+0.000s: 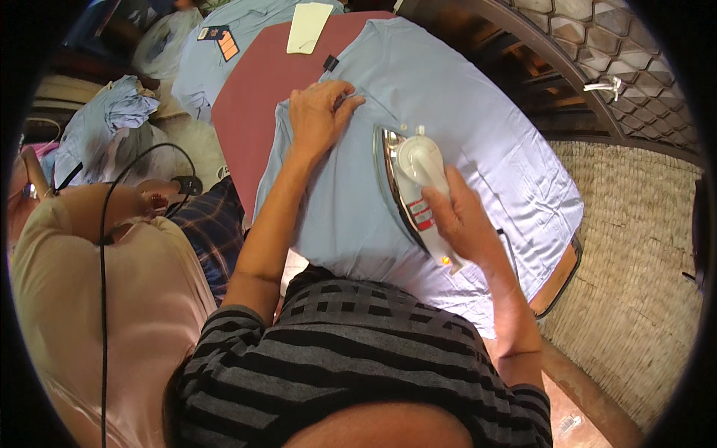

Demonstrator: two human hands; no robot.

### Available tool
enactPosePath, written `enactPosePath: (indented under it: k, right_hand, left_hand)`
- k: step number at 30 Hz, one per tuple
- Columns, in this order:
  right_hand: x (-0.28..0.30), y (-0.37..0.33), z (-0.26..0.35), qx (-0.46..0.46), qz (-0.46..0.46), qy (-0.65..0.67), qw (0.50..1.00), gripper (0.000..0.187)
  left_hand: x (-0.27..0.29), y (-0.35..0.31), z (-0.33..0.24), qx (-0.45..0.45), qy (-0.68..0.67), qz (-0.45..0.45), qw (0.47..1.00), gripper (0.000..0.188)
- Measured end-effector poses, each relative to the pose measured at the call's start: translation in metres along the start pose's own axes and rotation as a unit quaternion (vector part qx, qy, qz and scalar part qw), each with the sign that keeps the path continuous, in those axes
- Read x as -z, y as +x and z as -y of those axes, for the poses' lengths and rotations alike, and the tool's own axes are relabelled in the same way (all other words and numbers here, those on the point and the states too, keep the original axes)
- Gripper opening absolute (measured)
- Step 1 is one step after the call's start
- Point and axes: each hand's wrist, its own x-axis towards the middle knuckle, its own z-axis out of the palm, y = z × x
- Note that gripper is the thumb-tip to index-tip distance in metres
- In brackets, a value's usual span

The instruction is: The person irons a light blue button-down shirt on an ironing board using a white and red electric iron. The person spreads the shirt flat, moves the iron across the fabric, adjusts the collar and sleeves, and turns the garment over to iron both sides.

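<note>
A white iron (420, 160) with a shiny metal soleplate rests on a light blue shirt (448, 82), its tip pointing away from me. My right hand (464, 216) is wrapped round the iron's handle, and a small orange light glows at its heel. The shirt lies spread over a dark red ironing board (254, 89). To the left of the iron, my left hand (321, 116) has its fingers bent and pinched on the shirt near its far left edge. A small black label (330, 63) sticks out just beyond that hand.
A pale card (310, 28) and an orange-and-black tag (224, 43) lie at the far end. More blue clothes (112, 112) are piled at left, near a seated person (119, 284). A black cord (103, 299) loops there. A metal lattice gate (590, 45) stands far right.
</note>
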Motion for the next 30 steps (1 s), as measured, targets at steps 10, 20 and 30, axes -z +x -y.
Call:
enactPosePath:
  k: [10, 20, 30]
  right_hand:
    - [0.024, -0.046, -0.033, -0.03, 0.034, -0.007, 0.999, 0.035]
    - [0.033, -0.16, -0.101, -0.031, 0.021, -0.029, 0.999, 0.037]
    - [-0.008, -0.09, -0.045, 0.135, 0.014, -0.083, 0.987, 0.036]
  left_hand:
    - [0.064, -0.059, 0.03, 0.095, 0.102, -0.053, 0.989, 0.042]
    - [0.053, -0.04, 0.061, 0.09, 0.129, -0.118, 0.98, 0.026]
    - [0.054, -0.041, 0.058, 0.131, 0.024, -0.133, 0.982, 0.034]
